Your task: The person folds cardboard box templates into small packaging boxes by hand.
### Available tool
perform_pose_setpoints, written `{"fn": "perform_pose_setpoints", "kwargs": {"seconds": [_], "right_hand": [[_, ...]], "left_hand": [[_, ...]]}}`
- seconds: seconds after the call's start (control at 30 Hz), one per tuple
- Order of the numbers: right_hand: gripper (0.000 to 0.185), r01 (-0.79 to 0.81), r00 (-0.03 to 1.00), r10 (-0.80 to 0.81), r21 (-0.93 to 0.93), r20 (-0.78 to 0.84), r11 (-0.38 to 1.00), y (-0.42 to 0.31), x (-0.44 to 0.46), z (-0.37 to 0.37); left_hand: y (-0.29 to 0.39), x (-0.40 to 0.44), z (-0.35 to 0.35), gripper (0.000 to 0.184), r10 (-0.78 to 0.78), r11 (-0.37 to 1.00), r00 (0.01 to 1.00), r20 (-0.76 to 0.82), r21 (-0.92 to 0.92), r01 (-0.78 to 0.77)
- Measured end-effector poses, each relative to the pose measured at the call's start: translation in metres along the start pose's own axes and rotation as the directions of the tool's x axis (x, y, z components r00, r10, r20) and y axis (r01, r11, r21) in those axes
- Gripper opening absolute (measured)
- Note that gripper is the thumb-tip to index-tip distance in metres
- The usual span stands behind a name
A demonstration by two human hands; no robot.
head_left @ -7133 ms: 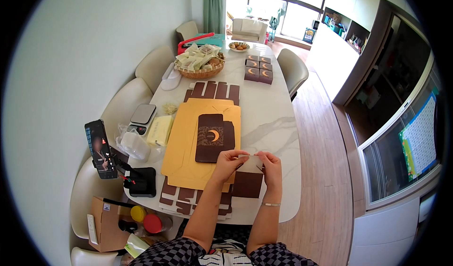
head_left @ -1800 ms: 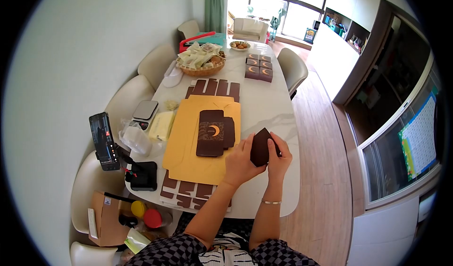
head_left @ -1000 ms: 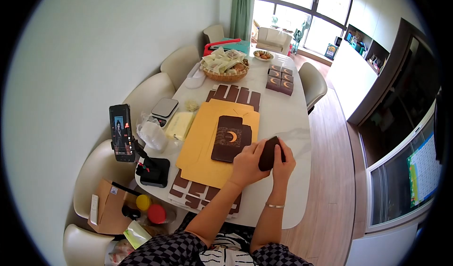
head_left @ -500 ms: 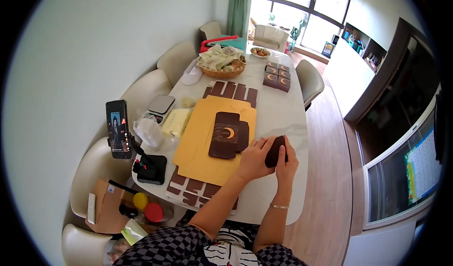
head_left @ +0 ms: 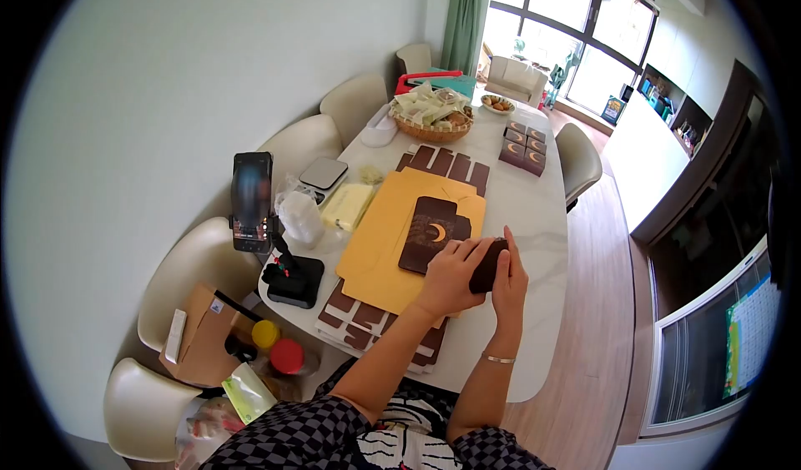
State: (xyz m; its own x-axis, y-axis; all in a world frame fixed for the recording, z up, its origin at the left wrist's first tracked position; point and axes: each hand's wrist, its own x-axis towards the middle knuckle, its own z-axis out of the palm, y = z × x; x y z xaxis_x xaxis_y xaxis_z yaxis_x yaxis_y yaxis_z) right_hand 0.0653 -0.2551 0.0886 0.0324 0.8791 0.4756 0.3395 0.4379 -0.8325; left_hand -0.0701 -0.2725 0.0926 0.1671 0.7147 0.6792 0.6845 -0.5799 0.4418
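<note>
Between my two hands is a small dark brown box (head_left: 485, 275), held above the near right part of the table. My left hand (head_left: 455, 271) wraps its fingers over the box's left side and top. On the other side, my right hand (head_left: 510, 271) presses against it with the thumb on the near face and the fingers along the right side. Part of the box is hidden by my fingers. Just left of it, a flat brown box blank (head_left: 423, 235) with a golden crescent moon lies on yellow cardboard sheets (head_left: 380, 259).
Several moon-printed boxes (head_left: 523, 150) stand at the table's far right. A basket of packets (head_left: 432, 118), a bowl (head_left: 498, 105), a scale (head_left: 324, 174), plastic bags (head_left: 299, 214) and a phone on a stand (head_left: 253, 203) surround the sheets. Chairs (head_left: 355, 101) line the wall.
My view has swung left, so the table and its things sit further right. My hands still hold the box; the right fingers now stretch up more along its side.
</note>
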Motion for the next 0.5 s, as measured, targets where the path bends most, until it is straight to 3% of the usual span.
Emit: {"fn": "perform_pose_setpoints", "kwargs": {"seconds": [0.33,0.43,0.5], "right_hand": [[0.041,-0.022,1.000,0.021,-0.132,-0.009,0.991,0.023,-0.004,-0.001],[0.036,-0.030,0.991,0.035,0.034,-0.128,0.999,0.028,-0.004,0.002],[0.030,-0.148,0.955,0.213,0.293,-0.204,0.945,0.034,-0.005,0.006]], "left_hand": [[-0.006,-0.004,0.023,0.084,-0.066,0.998,0.994,0.084,-0.014,0.067],[-0.005,-0.003,0.022,0.084,-0.088,0.995,0.994,0.059,-0.042,0.091],[-0.005,-0.005,0.022,0.085,-0.076,0.994,0.997,0.034,-0.073,0.078]]}}
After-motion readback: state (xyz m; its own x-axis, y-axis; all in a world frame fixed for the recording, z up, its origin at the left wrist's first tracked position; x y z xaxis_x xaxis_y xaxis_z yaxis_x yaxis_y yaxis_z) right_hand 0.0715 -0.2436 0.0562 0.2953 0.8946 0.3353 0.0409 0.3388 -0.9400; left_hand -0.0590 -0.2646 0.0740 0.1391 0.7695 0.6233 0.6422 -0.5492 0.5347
